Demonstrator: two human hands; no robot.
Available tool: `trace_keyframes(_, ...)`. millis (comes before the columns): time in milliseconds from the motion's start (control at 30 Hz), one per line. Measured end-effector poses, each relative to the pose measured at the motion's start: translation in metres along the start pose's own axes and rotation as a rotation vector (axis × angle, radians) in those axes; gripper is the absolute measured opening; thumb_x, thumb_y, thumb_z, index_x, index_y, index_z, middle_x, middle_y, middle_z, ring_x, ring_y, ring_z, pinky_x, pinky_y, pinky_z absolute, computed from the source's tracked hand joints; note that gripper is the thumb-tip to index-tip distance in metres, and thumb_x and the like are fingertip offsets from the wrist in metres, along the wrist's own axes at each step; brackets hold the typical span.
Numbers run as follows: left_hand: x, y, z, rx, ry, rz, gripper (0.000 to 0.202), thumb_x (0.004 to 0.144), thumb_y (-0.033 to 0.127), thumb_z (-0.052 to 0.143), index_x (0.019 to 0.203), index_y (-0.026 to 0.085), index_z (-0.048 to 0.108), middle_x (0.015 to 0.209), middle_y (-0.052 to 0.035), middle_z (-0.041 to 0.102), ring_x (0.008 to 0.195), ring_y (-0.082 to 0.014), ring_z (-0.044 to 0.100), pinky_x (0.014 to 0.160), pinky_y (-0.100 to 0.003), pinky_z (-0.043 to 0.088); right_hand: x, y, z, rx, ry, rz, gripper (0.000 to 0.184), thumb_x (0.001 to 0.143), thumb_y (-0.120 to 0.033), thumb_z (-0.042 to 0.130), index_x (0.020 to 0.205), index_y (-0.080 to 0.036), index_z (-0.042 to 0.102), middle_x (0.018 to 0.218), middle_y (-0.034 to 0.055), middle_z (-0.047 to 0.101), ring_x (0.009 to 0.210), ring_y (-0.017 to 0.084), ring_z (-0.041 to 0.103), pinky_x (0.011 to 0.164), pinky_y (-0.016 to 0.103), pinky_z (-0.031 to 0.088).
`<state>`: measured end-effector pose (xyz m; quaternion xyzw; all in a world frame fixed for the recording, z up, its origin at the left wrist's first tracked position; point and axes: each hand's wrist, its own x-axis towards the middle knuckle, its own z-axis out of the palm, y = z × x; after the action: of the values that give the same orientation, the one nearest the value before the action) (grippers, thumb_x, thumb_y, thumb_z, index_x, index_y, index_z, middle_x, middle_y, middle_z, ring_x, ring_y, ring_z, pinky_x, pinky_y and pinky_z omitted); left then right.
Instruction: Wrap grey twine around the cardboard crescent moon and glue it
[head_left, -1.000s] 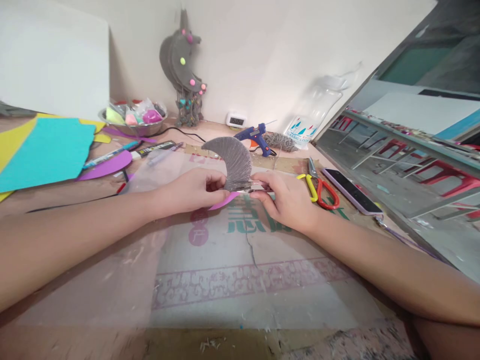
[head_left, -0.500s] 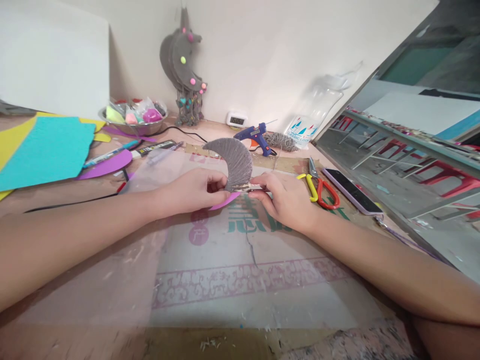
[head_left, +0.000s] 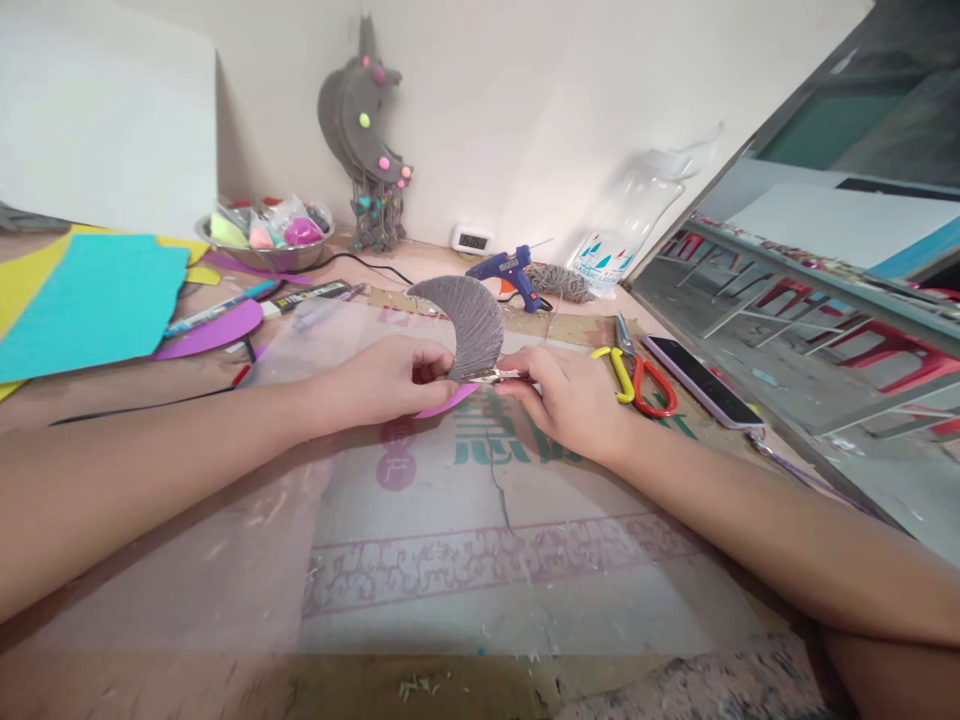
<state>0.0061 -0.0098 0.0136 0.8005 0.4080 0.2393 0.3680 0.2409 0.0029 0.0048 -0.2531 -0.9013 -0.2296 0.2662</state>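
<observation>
A crescent moon wrapped in grey yarn stands upright above the covered tabletop. The fingers of my left hand are closed on its lower end. My right hand pinches a thin, metallic-looking tool whose tip meets the moon's lower edge; its exact kind is too small to tell. Just below the left fingertips a purple paper piece shows, partly hidden by that hand.
Right of my hands lie red-and-yellow-handled scissors and a phone. Behind are a blue glue gun, grey yarn and a small digital clock. Coloured sheets and a metal bowl occupy the left. A translucent sheet covers the worktop.
Both hands and the moon stay almost in place. The tool in my right hand has shifted slightly at the moon's lower edge and shows more metallic now.
</observation>
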Motion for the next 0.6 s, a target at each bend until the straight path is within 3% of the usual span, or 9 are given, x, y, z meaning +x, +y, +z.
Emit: trace_keyframes(600,-0.0004,-0.0019,-0.0004,-0.047,-0.024,-0.008,0.028,0.082,0.035,0.052,0.062,0.018,0.042,0.057,0.0049,0.044,0.051,-0.0074,0.041,0.047,-0.021,0.029,0.0001,-0.0021,-0.002,0.006,-0.012,0.034,0.027,0.093,-0.041,0.047,0.094,-0.016,0.057,0.08,0.0054,0.069,0.068,0.016,0.062,0.059,0.027,0.041)
